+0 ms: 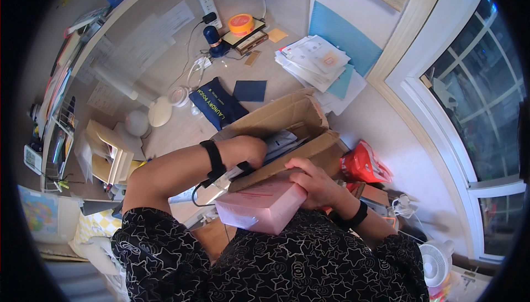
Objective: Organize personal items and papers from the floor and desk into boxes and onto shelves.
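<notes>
An opened cardboard box (287, 164) leans at the desk's near edge, with grey and white packets (282, 143) inside. My left hand (249, 150) reaches over its left end and into it; the fingers are hidden behind the near wall. In front of the carton, my right hand (317, 185) grips a pink box (262, 205) by its right end, fingers bent over the top edge. The pink box is tilted and pressed close to the carton's near side. Both wrists wear black straps.
Behind the carton lie a dark blue pouch (216, 103) and a dark square sheet (250, 90). A paper stack (314, 62) sits farther right. A desk lamp (160, 111) stands left, a red bag (364, 164) right. A white fan (436, 263) is at the lower right.
</notes>
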The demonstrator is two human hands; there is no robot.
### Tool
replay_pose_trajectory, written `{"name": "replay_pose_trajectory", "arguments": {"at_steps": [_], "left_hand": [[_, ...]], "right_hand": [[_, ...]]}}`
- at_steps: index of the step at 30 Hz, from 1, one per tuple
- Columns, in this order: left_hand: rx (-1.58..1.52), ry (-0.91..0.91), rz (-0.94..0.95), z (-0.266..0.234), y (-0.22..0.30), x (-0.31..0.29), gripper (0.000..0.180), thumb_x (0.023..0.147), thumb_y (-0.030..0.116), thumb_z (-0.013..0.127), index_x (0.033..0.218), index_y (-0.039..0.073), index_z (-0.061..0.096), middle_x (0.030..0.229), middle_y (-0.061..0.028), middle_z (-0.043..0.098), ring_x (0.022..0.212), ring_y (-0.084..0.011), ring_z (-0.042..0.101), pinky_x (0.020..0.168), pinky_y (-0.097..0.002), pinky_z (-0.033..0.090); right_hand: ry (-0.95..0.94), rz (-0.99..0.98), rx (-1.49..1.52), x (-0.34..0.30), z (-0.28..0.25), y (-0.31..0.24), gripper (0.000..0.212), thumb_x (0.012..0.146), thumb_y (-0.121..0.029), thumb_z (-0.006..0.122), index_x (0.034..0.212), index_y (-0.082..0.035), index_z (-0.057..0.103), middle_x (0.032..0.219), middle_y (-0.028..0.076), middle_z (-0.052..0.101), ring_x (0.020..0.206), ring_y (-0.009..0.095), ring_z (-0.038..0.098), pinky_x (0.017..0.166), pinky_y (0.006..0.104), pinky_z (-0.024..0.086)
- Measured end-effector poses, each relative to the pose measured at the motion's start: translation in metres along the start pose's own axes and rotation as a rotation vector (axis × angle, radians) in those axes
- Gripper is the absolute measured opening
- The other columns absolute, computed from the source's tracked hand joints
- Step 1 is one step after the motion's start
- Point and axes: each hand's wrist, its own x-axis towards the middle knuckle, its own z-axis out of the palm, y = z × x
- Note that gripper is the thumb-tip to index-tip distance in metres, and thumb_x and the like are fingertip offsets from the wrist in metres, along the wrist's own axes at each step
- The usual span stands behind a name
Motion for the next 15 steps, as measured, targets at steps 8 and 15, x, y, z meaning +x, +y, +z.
{"name": "replay_pose_trajectory", "arguments": {"at_steps": [8,15], "left_hand": [[-0.070,0.248,-0.099,0.024,-0.004,0.026,0.031,0.066,0.019,0.061,0.092,0.002,0.064,0.094,-0.0192,0.062,0.090,-0.0326,0.060,0.076,-0.0397,0.049],[-0.116,0.420,0.014,-0.026,-0.003,-0.034,0.027,0.076,0.015,0.055,0.097,-0.001,0.056,0.089,-0.0224,0.061,0.085,-0.0356,0.059,0.074,-0.0411,0.047]], "right_hand": [[0.029,0.009,0.003,-0.002,0.006,0.001,0.024,0.068,-0.008,0.061,0.089,-0.001,0.051,0.110,0.016,0.046,0.092,0.032,0.053,0.074,0.0359,0.046],[0.019,0.035,0.026,-0.002,0.010,0.011,0.022,0.068,-0.008,0.061,0.087,-0.001,0.052,0.110,0.015,0.046,0.091,0.031,0.054,0.075,0.0353,0.047]]}}
